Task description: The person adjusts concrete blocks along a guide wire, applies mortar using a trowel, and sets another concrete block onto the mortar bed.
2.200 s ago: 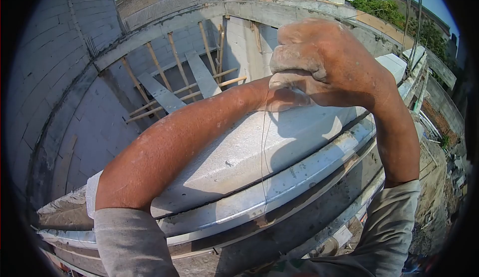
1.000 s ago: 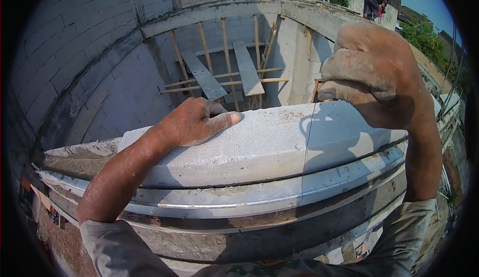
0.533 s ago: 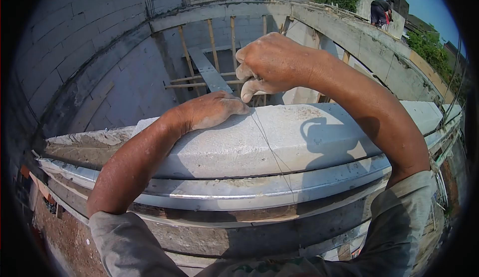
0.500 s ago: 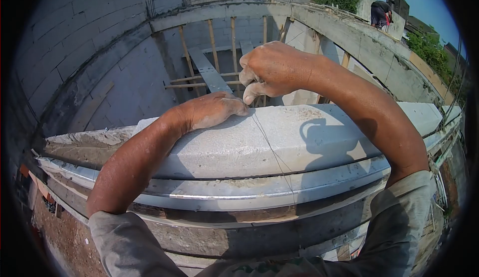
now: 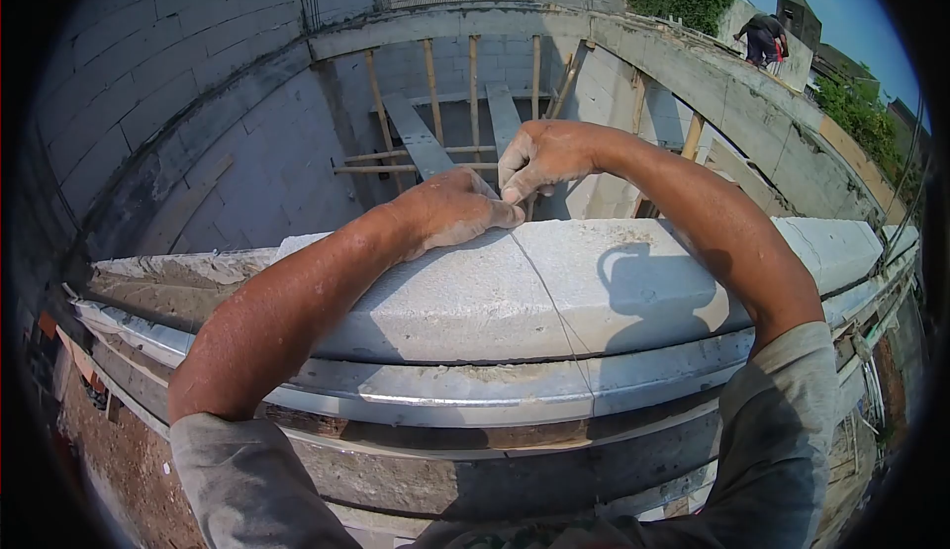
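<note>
A pale block (image 5: 465, 302) lies lengthwise across the top of the wall in front of me. A thin dark line (image 5: 542, 282) runs from my fingertips over the block's top and down its near face. My left hand (image 5: 460, 211) rests at the block's far edge, its thumb and fingers pressed together at the line's upper end. Just right of it, my right hand (image 5: 542, 160) is closed in a pinch above the same edge, its fingertips close to the left thumb. What the right fingers hold is too small to make out.
Below the block runs a shiny metal-edged strip (image 5: 475, 411). Beyond it, bamboo poles (image 5: 432, 89) and planks (image 5: 416, 136) stand in a deep space between block walls (image 5: 129, 84). A co-worker (image 5: 762, 39) bends over at the upper right.
My right hand has come down close to my left hand. The left hand appears slightly further right. The distant co-worker's arms are now more spread.
</note>
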Tool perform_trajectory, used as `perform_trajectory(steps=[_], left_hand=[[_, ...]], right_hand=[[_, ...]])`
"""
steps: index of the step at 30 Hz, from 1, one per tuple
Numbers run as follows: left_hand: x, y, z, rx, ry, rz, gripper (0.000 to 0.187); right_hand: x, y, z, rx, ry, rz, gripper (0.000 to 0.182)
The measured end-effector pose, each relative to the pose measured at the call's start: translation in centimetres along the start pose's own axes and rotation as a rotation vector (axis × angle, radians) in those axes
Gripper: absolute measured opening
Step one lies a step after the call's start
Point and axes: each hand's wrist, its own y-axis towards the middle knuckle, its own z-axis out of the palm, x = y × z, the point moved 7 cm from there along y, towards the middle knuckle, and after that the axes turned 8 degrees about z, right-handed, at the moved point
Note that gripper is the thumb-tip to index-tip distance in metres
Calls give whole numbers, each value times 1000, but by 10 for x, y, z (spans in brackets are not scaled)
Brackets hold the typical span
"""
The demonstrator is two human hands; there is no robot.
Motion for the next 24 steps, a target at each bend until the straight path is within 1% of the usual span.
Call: perform_trajectory(steps=[2, 3, 5, 6, 8, 9, 11, 12, 13, 15, 16, 18, 21, 22, 24], left_hand=[[-1, -4, -1, -81, -44, -65, 47], [0, -6, -3, -126, -67, -96, 46], [1, -2, -2, -69, -41, -106, 46], [0, 0, -2, -40, -21, -107, 46], [-2, 1, -3, -45, 27, -118, 45], [-3, 1, -2, -45, 48, -126, 45], [10, 13, -1, -72, -19, -44, 43], [17, 19, 1, -81, -52, -6, 42], [8, 15, 0, -78, 40, 35, 40], [-16, 1, -5, -82, 223, 117, 36], [-16, 2, -5, -87, 320, 152, 35], [-14, 5, -7, -102, 515, 217, 34], [-27, -5, -6, -150, 752, 339, 33], [-27, -5, -6, -151, 777, 326, 34], [-28, -5, -5, -143, 836, 310, 35]], right_hand=[[-8, 1, 0, 45, 128, 70, 15], [-9, 4, 5, 79, 91, 92, 15], [-8, 9, 15, 135, 17, 135, 15], [-12, 10, 18, 140, 98, 145, 15], [-16, 13, 25, 157, 248, 166, 17], [-19, 13, 26, 110, 147, 164, 18], [-16, 8, 30, 15, -46, 162, 19], [-16, 6, 30, -9, -58, 204, 20], [-16, 4, 29, -32, -69, 246, 22], [-17, 1, 28, 27, -45, 333, 25], [-18, 3, 27, -5, -98, 336, 29], [-11, 3, 23, -74, -106, 221, 26], [9, -5, 21, -161, -97, 61, 24], [15, -6, 21, -184, -92, 14, 24], [11, -3, 24, -138, -124, 104, 25]])
